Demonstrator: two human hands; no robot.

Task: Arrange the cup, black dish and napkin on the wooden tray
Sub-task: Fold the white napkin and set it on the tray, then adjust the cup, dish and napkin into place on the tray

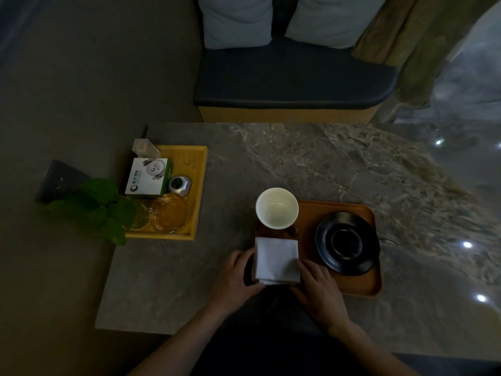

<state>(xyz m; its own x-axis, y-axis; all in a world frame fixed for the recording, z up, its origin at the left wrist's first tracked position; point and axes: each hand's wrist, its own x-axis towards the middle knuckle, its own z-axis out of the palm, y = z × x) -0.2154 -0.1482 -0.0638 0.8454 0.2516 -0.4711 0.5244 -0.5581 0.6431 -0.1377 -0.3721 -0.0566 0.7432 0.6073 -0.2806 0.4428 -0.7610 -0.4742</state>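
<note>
A: Nearest you, what are your hands doing?

B: Your left hand [235, 278] lies at the left edge of the napkin [277, 260], fingers curled loosely round that edge, thumb near its front corner. Your right hand [320, 287] rests at the napkin's right front corner, fingers laid flat on it. Neither hand lifts anything; whether either is actually pinching the napkin, I cannot tell.

A: And the napkin itself?

B: White, folded square, lying on the tray's [355, 287] front left corner.

A: Next out?

B: The dish [347, 242] sits on the right half of the tray, its right rim overhanging the tray edge. The cup [276, 208] stands upright just behind the napkin, at the tray's far left corner, white inside and empty.

A: Beyond that?

B: To your left on the table [298, 158], well apart, a yellow tray [199, 185] carries a box [147, 180], a glass ashtray [168, 213] and small items too dim to name. A plant [95, 207] overlaps its left side. Farthest off, a bench [292, 85] with two pillows [235, 20].
</note>
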